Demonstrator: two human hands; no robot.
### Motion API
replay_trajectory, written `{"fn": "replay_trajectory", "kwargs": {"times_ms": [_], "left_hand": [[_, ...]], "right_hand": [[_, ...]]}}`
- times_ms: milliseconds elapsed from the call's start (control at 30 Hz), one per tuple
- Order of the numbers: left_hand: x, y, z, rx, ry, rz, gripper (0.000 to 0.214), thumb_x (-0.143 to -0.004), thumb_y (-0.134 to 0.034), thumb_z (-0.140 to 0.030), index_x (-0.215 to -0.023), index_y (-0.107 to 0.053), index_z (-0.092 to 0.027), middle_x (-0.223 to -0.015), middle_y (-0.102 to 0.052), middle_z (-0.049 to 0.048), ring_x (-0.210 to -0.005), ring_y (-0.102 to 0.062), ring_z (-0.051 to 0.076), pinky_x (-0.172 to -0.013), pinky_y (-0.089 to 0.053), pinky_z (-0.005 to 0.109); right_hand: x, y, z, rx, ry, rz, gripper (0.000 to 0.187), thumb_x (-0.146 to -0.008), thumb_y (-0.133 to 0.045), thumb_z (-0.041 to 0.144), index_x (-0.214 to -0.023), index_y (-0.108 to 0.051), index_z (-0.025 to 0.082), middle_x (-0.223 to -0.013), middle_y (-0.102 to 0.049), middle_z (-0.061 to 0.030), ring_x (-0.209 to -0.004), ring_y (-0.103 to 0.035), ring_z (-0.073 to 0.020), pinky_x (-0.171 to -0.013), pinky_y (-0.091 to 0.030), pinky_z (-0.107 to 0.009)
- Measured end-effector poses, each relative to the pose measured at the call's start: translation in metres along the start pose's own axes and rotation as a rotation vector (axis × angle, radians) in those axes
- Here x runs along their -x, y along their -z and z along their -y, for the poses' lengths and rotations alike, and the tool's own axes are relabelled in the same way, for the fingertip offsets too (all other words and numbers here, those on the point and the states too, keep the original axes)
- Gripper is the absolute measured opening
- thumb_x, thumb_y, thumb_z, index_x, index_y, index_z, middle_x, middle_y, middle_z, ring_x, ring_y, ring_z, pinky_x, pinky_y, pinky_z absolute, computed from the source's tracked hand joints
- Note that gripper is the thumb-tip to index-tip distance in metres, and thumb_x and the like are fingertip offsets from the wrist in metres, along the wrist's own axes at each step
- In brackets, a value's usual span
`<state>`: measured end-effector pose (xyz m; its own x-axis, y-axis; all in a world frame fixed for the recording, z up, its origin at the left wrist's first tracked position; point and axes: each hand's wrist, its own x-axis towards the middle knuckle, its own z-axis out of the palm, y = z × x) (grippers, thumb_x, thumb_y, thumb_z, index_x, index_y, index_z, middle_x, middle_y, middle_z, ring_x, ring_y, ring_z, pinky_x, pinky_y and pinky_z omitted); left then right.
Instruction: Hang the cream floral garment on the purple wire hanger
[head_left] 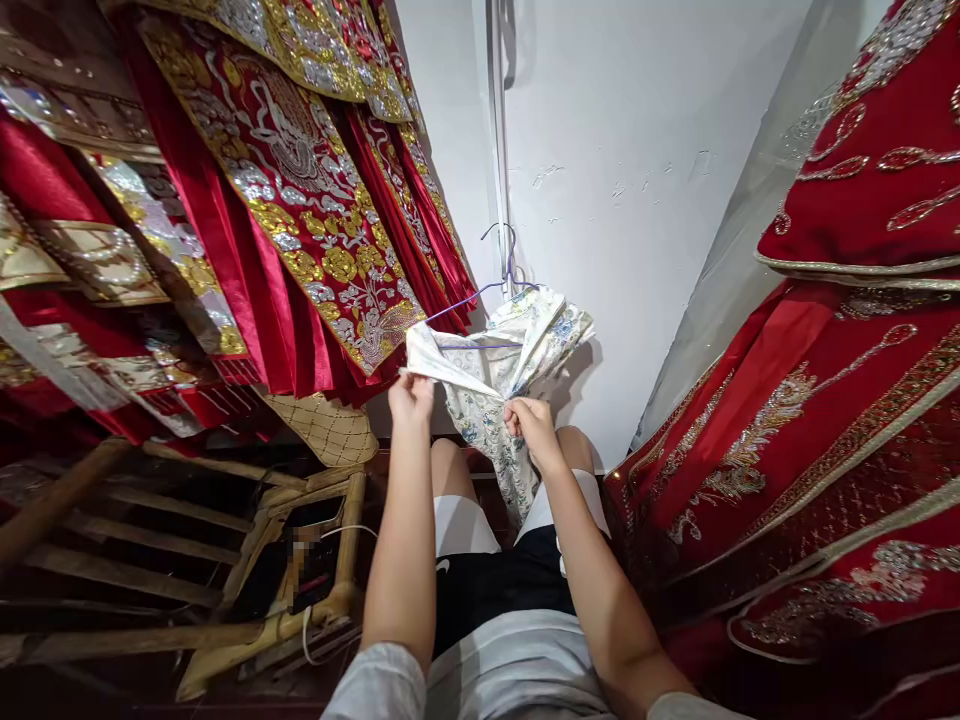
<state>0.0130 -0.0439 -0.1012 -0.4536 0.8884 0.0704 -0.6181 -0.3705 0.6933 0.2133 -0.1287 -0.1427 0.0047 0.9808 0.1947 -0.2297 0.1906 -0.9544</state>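
Observation:
A white garment (484, 430) with a blue and green floral print hangs in front of me on a purple wire hanger (469, 298). Its left shoulder is spread over the hanger's arm, and the right part is bunched and folded. My left hand (412, 397) pinches the garment's edge below the left end of the hanger. Closed on the cloth near the middle of the neckline is my right hand (527, 418). The lower part of the garment drops between my knees.
Red embroidered costumes (300, 190) hang at the left, and more red beaded garments (787, 400) at the right. A bamboo chair (349, 520) with a dark device on it stands at lower left. A white pole (497, 150) runs down the wall.

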Motion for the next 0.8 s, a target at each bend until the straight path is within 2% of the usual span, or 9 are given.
{"fn": "replay_trajectory", "kwargs": {"times_ms": [67, 167, 267, 333, 400, 500, 600, 700, 800], "left_hand": [[0.026, 0.019, 0.032, -0.037, 0.061, -0.019, 0.016, -0.095, -0.055, -0.022, -0.079, -0.053, -0.019, -0.075, -0.062, 0.0039, -0.077, -0.064, 0.013, -0.082, -0.052, 0.027], [0.067, 0.037, 0.076, -0.096, 0.103, 0.003, 0.016, -0.088, -0.066, -0.028, -0.079, -0.057, -0.018, -0.077, -0.064, 0.0029, -0.075, -0.064, 0.012, -0.078, -0.052, 0.024], [0.089, 0.045, 0.096, -0.157, 0.119, 0.079, 0.027, -0.075, -0.079, -0.034, -0.073, -0.059, -0.017, -0.073, -0.064, 0.0016, -0.068, -0.061, 0.012, -0.069, -0.049, 0.023], [0.093, 0.045, 0.093, -0.174, 0.111, 0.121, 0.033, -0.07, -0.083, -0.04, -0.073, -0.06, -0.016, -0.072, -0.064, 0.0011, -0.067, -0.06, 0.013, -0.067, -0.048, 0.023], [0.093, 0.04, 0.082, -0.168, 0.086, 0.147, 0.037, -0.069, -0.083, -0.046, -0.077, -0.061, -0.017, -0.076, -0.065, 0.001, -0.071, -0.062, 0.014, -0.07, -0.05, 0.025], [0.101, 0.027, 0.061, -0.158, 0.048, 0.257, 0.037, -0.075, -0.08, -0.05, -0.084, -0.061, -0.019, -0.082, -0.064, 0.0009, -0.074, -0.062, 0.015, -0.074, -0.051, 0.027], [0.121, 0.014, 0.048, -0.212, 0.035, 0.429, 0.035, -0.081, -0.076, -0.052, -0.087, -0.062, -0.02, -0.086, -0.064, 0.0018, -0.074, -0.06, 0.015, -0.072, -0.049, 0.027], [0.143, 0.004, 0.044, -0.341, 0.002, 0.569, 0.034, -0.085, -0.073, -0.054, -0.089, -0.065, -0.021, -0.092, -0.067, 0.004, -0.082, -0.062, 0.019, -0.078, -0.05, 0.03], [0.155, -0.002, 0.039, -0.495, -0.11, 0.697, 0.032, -0.09, -0.069, -0.053, -0.089, -0.067, -0.021, -0.103, -0.07, 0.0081, -0.106, -0.065, 0.026, -0.098, -0.05, 0.037]], "right_hand": [[0.007, 0.004, -0.001, -0.044, -0.025, -0.041, 0.023, -0.073, -0.056, 0.038, -0.057, -0.056, 0.022, -0.045, -0.048, 0.0027, -0.045, -0.04, -0.0105, -0.048, -0.028, -0.025], [0.012, 0.022, 0.001, -0.02, -0.049, -0.113, 0.025, -0.072, -0.056, 0.044, -0.059, -0.054, 0.023, -0.047, -0.047, 0.0024, -0.046, -0.04, -0.0111, -0.047, -0.028, -0.025], [0.014, 0.046, 0.004, 0.057, -0.076, -0.113, 0.029, -0.074, -0.054, 0.047, -0.058, -0.052, 0.023, -0.046, -0.046, 0.0025, -0.045, -0.038, -0.0111, -0.046, -0.027, -0.026], [0.016, 0.058, 0.003, 0.108, -0.115, -0.051, 0.03, -0.075, -0.056, 0.046, -0.056, -0.054, 0.022, -0.045, -0.045, 0.0027, -0.044, -0.037, -0.0106, -0.046, -0.027, -0.025], [0.018, 0.065, -0.001, 0.165, -0.187, 0.052, 0.03, -0.074, -0.062, 0.042, -0.054, -0.058, 0.021, -0.043, -0.047, 0.0021, -0.043, -0.038, -0.0103, -0.046, -0.027, -0.025], [0.02, 0.064, -0.009, 0.268, -0.279, 0.18, 0.036, -0.074, -0.072, 0.048, -0.056, -0.064, 0.018, -0.046, -0.053, 0.0004, -0.044, -0.043, -0.0111, -0.047, -0.031, -0.025], [0.019, 0.051, -0.013, 0.3, -0.236, 0.106, 0.053, -0.076, -0.067, 0.071, -0.066, -0.066, 0.019, -0.058, -0.06, -0.0009, -0.054, -0.051, -0.0131, -0.053, -0.038, -0.025], [0.017, 0.034, -0.008, 0.081, -0.2, 0.108, 0.066, -0.075, -0.055, 0.087, -0.077, -0.066, 0.022, -0.069, -0.066, -0.0029, -0.066, -0.06, -0.0174, -0.06, -0.047, -0.028], [0.014, 0.019, 0.005, -0.175, -0.201, 0.169, 0.068, -0.076, -0.052, 0.088, -0.085, -0.067, 0.023, -0.075, -0.069, -0.0051, -0.079, -0.067, -0.0224, -0.065, -0.051, -0.031]]}}
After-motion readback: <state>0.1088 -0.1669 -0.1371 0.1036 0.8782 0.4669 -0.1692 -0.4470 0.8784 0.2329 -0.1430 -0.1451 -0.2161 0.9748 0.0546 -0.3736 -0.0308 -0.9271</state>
